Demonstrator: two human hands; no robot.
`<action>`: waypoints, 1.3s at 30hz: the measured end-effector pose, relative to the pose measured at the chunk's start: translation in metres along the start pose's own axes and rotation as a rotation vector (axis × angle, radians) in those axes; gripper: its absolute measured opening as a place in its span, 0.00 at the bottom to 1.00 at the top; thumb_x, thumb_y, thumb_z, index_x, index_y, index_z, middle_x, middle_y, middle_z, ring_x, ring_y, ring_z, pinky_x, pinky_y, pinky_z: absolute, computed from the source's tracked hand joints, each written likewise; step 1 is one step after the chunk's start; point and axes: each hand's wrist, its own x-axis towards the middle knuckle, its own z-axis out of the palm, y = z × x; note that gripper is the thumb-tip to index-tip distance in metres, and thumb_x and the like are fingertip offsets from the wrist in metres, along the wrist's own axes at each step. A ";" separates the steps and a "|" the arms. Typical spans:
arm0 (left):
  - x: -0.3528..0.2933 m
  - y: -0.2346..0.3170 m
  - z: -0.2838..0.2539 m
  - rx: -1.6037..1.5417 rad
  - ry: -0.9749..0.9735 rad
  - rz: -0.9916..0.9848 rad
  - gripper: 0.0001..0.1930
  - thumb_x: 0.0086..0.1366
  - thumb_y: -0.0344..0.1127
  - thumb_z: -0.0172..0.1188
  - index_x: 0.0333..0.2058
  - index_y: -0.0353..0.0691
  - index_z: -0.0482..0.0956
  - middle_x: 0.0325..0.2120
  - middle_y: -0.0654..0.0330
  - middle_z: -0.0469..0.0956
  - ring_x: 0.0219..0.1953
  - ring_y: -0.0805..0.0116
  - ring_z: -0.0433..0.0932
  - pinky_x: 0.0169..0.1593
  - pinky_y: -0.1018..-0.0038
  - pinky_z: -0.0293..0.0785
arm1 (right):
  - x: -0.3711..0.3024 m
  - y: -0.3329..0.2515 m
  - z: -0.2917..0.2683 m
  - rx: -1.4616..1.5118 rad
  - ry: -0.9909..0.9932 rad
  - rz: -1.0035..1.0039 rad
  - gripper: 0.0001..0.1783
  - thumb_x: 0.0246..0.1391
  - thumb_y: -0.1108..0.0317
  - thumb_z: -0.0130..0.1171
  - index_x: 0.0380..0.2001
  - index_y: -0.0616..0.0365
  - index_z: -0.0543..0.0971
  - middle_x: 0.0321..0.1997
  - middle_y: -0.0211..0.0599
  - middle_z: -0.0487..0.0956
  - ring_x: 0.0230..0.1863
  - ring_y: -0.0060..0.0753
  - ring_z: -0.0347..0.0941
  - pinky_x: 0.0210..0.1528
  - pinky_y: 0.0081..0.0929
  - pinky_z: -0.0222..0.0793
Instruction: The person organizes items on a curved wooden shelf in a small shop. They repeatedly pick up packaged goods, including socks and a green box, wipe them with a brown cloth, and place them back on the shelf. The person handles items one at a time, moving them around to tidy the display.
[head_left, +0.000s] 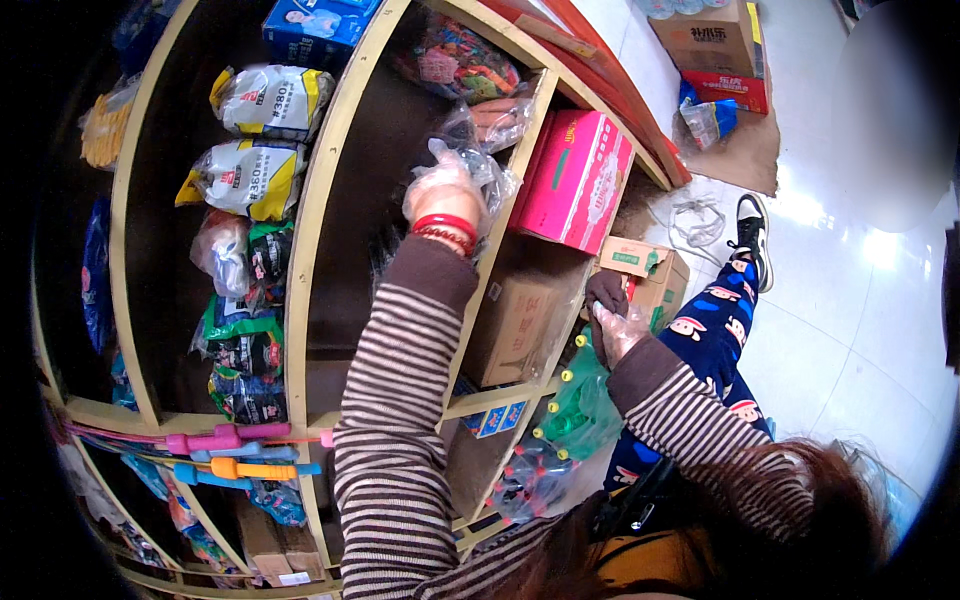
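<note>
My left hand (447,193), in a thin clear glove with red bracelets at the wrist, reaches into a shelf compartment. Its fingers are closed on a crumpled clear plastic bag (492,182), partly hidden behind the hand. Just beyond it lie a clear bag of reddish-brown, stick-like items (500,122) and a bag of colourful small pieces (455,62). Lower and to the right, my right hand (622,333), gloved too, grips a bunched dark brown cloth (604,298) beside an open carton (650,275).
Wooden shelves (300,260) hold white-and-yellow packages (270,100). A pink box (573,180) and brown carton (513,325) fill nearer compartments. Wrapped green bottles (580,405) stand by my leg. Coloured plastic handles (235,452) poke past the shelf edge. Stacked boxes (710,50) sit on the tiled floor.
</note>
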 end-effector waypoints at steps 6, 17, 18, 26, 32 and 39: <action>0.027 0.025 -0.053 0.056 -0.017 0.153 0.25 0.50 0.41 0.64 0.48 0.43 0.76 0.49 0.52 0.74 0.53 0.58 0.73 0.53 0.66 0.72 | -0.013 -0.012 0.012 0.356 -0.085 0.000 0.26 0.50 0.79 0.54 0.55 0.63 0.65 0.53 0.40 0.70 0.54 0.34 0.68 0.59 0.27 0.61; 0.035 0.076 0.002 -0.019 0.136 0.412 0.53 0.51 0.45 0.65 0.63 0.78 0.32 0.64 0.36 0.32 0.53 0.45 0.71 0.54 0.61 0.69 | -0.004 -0.014 0.000 0.119 -0.001 -0.003 0.20 0.54 0.73 0.55 0.50 0.64 0.70 0.46 0.39 0.75 0.47 0.31 0.71 0.52 0.28 0.64; 0.025 0.077 -0.012 0.038 -0.004 0.354 0.54 0.50 0.43 0.66 0.63 0.80 0.32 0.64 0.36 0.29 0.52 0.45 0.72 0.53 0.60 0.70 | -0.006 -0.017 0.003 0.211 -0.016 -0.021 0.19 0.54 0.74 0.55 0.50 0.64 0.71 0.45 0.38 0.75 0.46 0.30 0.71 0.52 0.27 0.65; 0.097 0.061 0.003 -0.051 0.108 0.189 0.52 0.50 0.58 0.63 0.66 0.61 0.38 0.64 0.42 0.47 0.58 0.51 0.66 0.58 0.64 0.63 | -0.011 -0.021 0.011 0.183 0.012 0.091 0.17 0.54 0.76 0.54 0.48 0.66 0.72 0.44 0.35 0.75 0.44 0.26 0.71 0.48 0.26 0.68; 0.072 0.065 -0.001 -0.213 0.156 0.125 0.52 0.48 0.58 0.64 0.66 0.64 0.38 0.64 0.42 0.45 0.60 0.46 0.61 0.59 0.62 0.64 | -0.010 -0.015 0.010 0.172 -0.006 0.110 0.17 0.54 0.74 0.53 0.49 0.65 0.72 0.44 0.35 0.76 0.45 0.28 0.71 0.49 0.26 0.67; 0.083 0.070 0.014 0.023 0.071 0.177 0.43 0.54 0.43 0.60 0.66 0.56 0.45 0.67 0.56 0.39 0.65 0.55 0.54 0.61 0.57 0.61 | -0.007 -0.012 0.009 0.254 -0.052 0.053 0.18 0.54 0.73 0.53 0.49 0.63 0.72 0.46 0.37 0.76 0.47 0.29 0.71 0.50 0.27 0.66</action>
